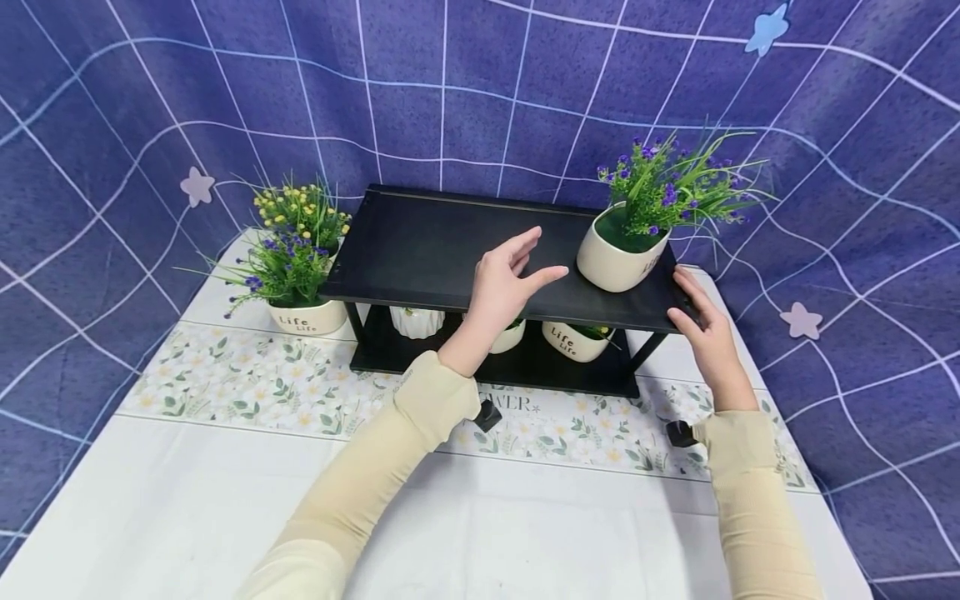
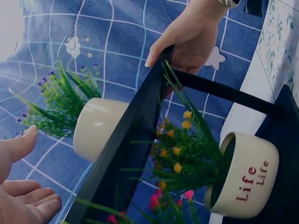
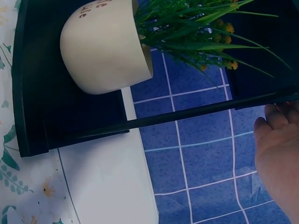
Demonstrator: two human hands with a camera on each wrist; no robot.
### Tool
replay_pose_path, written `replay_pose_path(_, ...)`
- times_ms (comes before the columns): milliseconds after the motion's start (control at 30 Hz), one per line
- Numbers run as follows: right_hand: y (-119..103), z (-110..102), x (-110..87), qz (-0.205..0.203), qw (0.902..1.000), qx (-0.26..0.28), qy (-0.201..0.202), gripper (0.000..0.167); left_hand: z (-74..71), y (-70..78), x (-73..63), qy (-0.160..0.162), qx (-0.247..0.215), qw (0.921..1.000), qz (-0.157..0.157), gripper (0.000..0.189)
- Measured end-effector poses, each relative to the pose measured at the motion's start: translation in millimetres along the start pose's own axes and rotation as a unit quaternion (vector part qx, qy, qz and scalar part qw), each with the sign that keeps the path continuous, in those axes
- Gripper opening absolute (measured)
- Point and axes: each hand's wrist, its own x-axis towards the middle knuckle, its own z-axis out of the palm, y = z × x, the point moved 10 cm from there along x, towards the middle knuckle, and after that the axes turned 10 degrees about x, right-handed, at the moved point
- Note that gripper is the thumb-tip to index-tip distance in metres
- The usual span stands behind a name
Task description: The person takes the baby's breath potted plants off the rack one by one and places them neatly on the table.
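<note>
A black two-tier shelf [image 1: 450,242] stands on the table. On the right of its top board sits a cream pot with purple flowers [image 1: 618,254], its grass leaning right. My left hand [image 1: 504,279] hovers over the board just left of this pot, thumb and fingers spread and holding nothing. At the shelf's right end, my right hand [image 1: 705,333] grips the board's edge near the front corner, its thumb on one side and fingers on the other. On the lower tier, a cream "Life" pot with yellow flowers [image 2: 252,175] stands below the purple-flowered one.
Left of the shelf are a "Life" pot of purple flowers [image 1: 307,317] and a yellow-flowered plant [image 1: 300,208]. A white ribbed pot [image 1: 417,322] and another cream pot [image 1: 508,337] share the lower tier. A blue gridded curtain [image 1: 480,100] hangs behind the white table [image 1: 525,533].
</note>
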Motion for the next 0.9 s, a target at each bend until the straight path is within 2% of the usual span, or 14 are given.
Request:
replay_pose_path(200, 16, -6, 3.2, -0.004, 1.0000, 0.005, 0.002, 0.051, 17.3, 1.5, 5.0, -0.004, 0.003, 1.0000, -0.006, 0.065)
replay_pose_path(400, 16, -7, 3.4, -0.006, 0.9999, 0.005, 0.006, 0.051, 32.0, 7.3, 6.6, 0.005, 0.026, 0.9997, -0.003, 0.068)
replay_pose_path(633, 16, -7, 4.1, -0.008, 0.9999, -0.006, 0.005, 0.051, 46.1, 9.1, 6.1, 0.021, 0.022, 0.9995, -0.001, 0.072)
replay_pose_path(900, 17, -8, 4.0, -0.013, 0.9999, -0.007, 0.006, 0.050, 57.8, 11.1, 6.8, 0.031, 0.056, 0.9979, -0.003, 0.078)
